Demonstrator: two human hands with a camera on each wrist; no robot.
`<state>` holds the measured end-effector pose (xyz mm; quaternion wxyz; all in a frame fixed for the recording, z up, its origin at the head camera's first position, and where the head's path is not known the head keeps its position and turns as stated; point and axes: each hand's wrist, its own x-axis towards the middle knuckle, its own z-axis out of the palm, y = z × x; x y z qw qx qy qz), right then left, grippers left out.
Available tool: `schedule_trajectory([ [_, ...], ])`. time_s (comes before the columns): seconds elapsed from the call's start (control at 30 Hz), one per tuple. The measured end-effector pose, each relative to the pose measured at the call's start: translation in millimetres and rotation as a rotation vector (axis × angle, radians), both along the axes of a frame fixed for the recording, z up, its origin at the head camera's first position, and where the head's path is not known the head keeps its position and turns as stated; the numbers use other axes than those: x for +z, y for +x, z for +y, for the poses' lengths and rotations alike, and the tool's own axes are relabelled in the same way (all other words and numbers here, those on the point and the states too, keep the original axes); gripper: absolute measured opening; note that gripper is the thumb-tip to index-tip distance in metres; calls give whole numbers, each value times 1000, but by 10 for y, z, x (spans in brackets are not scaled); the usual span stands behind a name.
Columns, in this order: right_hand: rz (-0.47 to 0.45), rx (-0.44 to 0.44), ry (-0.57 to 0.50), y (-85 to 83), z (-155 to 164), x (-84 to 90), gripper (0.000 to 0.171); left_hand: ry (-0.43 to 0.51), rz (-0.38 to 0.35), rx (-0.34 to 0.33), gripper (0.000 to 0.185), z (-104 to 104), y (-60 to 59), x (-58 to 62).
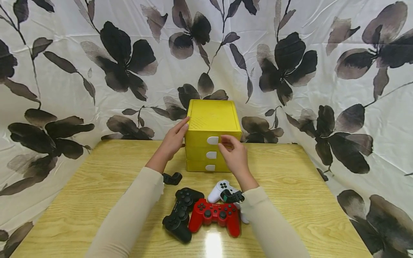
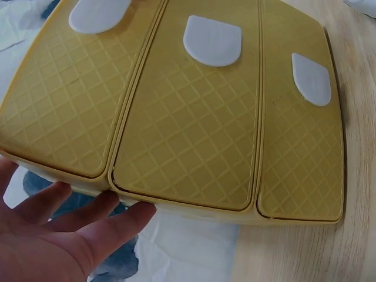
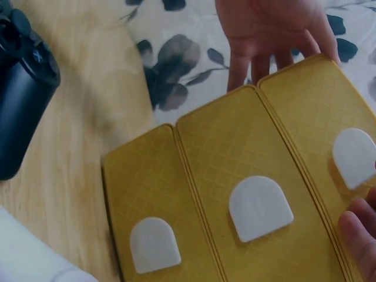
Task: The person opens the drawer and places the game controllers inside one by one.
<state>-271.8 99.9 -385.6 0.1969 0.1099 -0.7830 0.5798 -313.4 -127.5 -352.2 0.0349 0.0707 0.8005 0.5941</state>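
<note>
Sitting near the back edge of the wooden worktop is a little yellow drawer box, three drawers stacked, each with a white tab handle. It's right up against the flowery curtain that wraps around behind and to the sides.

Left hand is laid flat against the left side of the box, up near the top drawer, fingers pretty much straight and just resting on the plastic, not gripping anything. The left wrist view shows the same thing: fingertips sitting along the box's edge, with the waffle pattern on the drawer fronts filling most of the shot.

Right hand is at the front of the box, fingers bunched up at the top drawer's white tab. Looks like the fingertips are right at it, but honestly I can't tell whether it's actually pinching the tab or only touching it; the right wrist view only catches a fingertip just beside that tab.

Closer to the person, three gamepads are huddled together: a black gamepad, a red gamepad touching it on its right, and a white gamepad behind the red one, partly hidden by the right sleeve.
</note>
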Motion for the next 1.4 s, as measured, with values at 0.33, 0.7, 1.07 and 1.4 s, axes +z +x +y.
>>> schedule_trajectory([
  [0.33,1,-42,-27,-12,-109,-7,25,1,-10,-6,49,5,8,3],
  [0.7,22,-145,-94,-47,-205,-3,18,7,-28,-23,49,8,-25,30],
  [1.07,5,-158,-89,-44,-197,6,15,18,-75,-87,50,-25,-72,74],
  [1.4,-37,-127,-90,14,-143,4,14,38,-136,-131,52,-59,-82,130],
])
